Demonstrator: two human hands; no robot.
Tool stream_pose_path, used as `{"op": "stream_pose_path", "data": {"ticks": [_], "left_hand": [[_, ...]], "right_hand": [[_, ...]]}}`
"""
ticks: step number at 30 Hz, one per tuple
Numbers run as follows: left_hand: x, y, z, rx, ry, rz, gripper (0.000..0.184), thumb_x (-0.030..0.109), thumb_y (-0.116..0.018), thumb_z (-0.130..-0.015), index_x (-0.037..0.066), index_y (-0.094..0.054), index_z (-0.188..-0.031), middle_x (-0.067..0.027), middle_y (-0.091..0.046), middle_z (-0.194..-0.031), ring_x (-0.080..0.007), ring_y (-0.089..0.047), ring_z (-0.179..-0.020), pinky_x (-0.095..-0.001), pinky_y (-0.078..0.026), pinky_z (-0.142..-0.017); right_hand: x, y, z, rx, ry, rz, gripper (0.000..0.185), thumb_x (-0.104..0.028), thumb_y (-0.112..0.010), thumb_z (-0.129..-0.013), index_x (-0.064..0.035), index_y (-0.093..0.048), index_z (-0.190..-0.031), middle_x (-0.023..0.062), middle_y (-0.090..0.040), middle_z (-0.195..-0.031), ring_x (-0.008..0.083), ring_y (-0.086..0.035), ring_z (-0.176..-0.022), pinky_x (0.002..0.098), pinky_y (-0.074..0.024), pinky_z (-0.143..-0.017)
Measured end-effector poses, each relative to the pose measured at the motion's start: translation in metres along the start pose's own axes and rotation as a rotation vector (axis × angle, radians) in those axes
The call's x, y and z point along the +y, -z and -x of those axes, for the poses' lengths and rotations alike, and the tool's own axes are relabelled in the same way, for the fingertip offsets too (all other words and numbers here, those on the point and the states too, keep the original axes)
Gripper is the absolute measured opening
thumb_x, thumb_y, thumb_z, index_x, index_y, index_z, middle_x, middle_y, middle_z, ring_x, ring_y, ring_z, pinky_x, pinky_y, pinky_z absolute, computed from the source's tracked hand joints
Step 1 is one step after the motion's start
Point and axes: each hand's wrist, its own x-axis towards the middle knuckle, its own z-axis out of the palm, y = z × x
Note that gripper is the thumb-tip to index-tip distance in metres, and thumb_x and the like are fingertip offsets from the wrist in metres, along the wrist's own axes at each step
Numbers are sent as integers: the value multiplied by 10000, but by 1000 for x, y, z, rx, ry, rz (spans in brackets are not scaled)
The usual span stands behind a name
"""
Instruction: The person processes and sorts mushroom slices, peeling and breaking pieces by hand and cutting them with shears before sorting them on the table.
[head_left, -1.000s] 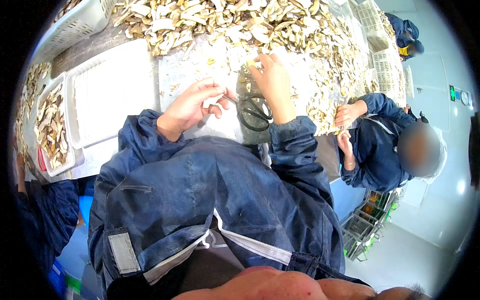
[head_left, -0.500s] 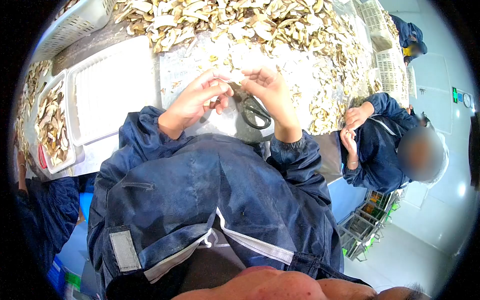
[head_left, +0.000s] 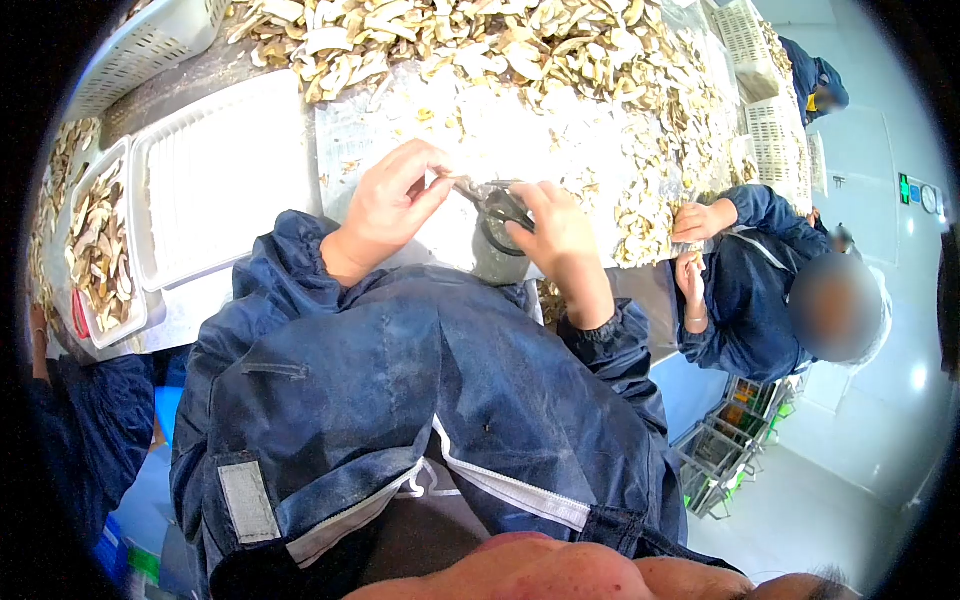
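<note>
My right hand (head_left: 560, 230) is closed on a pair of black-handled scissors (head_left: 500, 210), thumb and fingers at the handle loops. The blades point up and left toward my left hand (head_left: 395, 195). That hand is in a pinch, thumb against fingertips, close to the scissor tips; whatever sits between the fingers is too small and overexposed to name. Both hands are over the near edge of a bright white work surface (head_left: 350, 140). Beyond them lies a broad heap of mushroom slices (head_left: 480, 45), with smaller pieces (head_left: 640, 190) scattered to the right.
To the left are a ribbed white tray lid (head_left: 225, 180) and a white tray (head_left: 138, 255) of mushroom slices. Perforated baskets (head_left: 775, 130) stand at the far right, another (head_left: 150, 60) at upper left. A co-worker's hands (head_left: 700, 220) work at the right edge.
My right hand has moved down and right from beside my left hand and taken hold of the scissors. The scissors have shifted slightly up. My left hand's fingers have closed into a tighter pinch.
</note>
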Motion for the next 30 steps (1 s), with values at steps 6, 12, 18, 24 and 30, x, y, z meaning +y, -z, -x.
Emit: {"op": "stream_pose_path", "data": {"ticks": [6, 12, 18, 24, 30], "left_hand": [[-22, -4, -3, 29, 296, 486, 100, 122, -632, -970, 50, -563, -977, -43, -631, -835, -79, -510, -604, -203, -382, -514], [-30, 8, -4, -4, 595, 1024, 106, 154, -626, -980, 61, -575, -985, -12, -559, -715, -60, -426, -547, -206, -321, -491], [-30, 2, -5, 75, 606, 1079, 84, 120, -616, -981, 45, -582, -996, -11, -533, -709, -63, -456, -587, -212, -342, -507], [-31, 0, -3, 119, 608, 1061, 69, 99, -624, -967, 47, -579, -977, -17, -550, -735, -76, -491, -612, -221, -365, -527], [-32, 1, -3, 96, 624, 1032, 64, 85, -622, -960, 58, -568, -937, -12, -540, -744, -81, -496, -623, -229, -362, -529]], "right_hand": [[-14, -19, -7, -22, -49, -40, 460, -106, -695, -757, -83, -578, -1202, 165, -652, -1036, 392, -649, -868, 449, -534, -761], [-8, -3, -2, -86, -328, -559, 599, -346, -794, -807, -86, -561, -1294, 143, -705, -944, 252, -683, -840, 355, -515, -738], [-15, -23, 9, -81, -277, -832, 589, -340, -837, -791, -70, -587, -1251, 46, -604, -849, 111, -543, -736, 283, -475, -671], [-41, -17, -3, -90, -236, -598, 589, -369, -818, -795, -63, -595, -1246, 71, -608, -792, 183, -558, -682, 329, -479, -634], [-52, -7, -5, -109, -230, -525, 493, -368, -775, -834, -41, -641, -1178, 143, -649, -803, 268, -621, -673, 369, -500, -637]]}}
